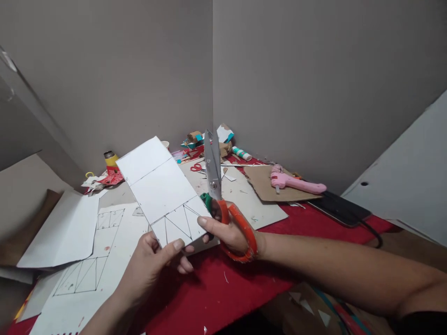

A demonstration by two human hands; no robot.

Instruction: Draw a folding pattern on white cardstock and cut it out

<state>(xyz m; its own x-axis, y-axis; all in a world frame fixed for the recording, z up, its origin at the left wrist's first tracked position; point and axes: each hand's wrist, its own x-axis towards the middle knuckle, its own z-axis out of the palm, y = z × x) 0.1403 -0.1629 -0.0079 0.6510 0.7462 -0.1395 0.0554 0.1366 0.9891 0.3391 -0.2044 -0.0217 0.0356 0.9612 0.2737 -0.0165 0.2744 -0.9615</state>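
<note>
My left hand (157, 256) grips the lower left edge of a white card (160, 181), thumb on top and fingers beneath. Ruled lines cross the card, with triangles drawn along its near end. At its lower right corner, my right hand (226, 230) pinches the card between thumb and fingers. That same hand carries orange-handled scissors (240, 228), their loops hung around it and their blades pointing up, slightly apart. The blades stand to the right of the card. A small green thing (206, 201) shows behind the card, partly hidden.
A pink glue gun (296, 182) rests on brown cardboard (258, 181) at the right, near a black tablet-like slab (344, 208). Large sheets with drawn lines (115, 242) lie at the left. Scraps, small red scissors (196, 167) and a glue stick (241, 153) crowd the wall corner.
</note>
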